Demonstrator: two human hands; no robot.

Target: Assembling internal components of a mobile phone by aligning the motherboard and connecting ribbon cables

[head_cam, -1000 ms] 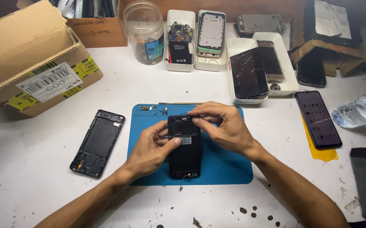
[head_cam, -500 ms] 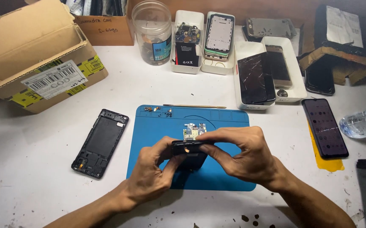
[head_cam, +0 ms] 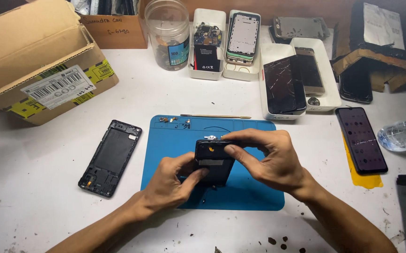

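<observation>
Black phone [head_cam: 213, 160] gripped between left hand [head_cam: 167, 185] and right hand [head_cam: 273, 161] fingers.

White-labelled cardboard box [head_cam: 34, 70] far left (flaps open); cracked dark screen [head_cam: 283, 84] in white tray [head_cam: 329, 100].

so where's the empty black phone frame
In the head view, the empty black phone frame lies on the white table, just left of the blue rubber mat, below the cardboard box.
</observation>
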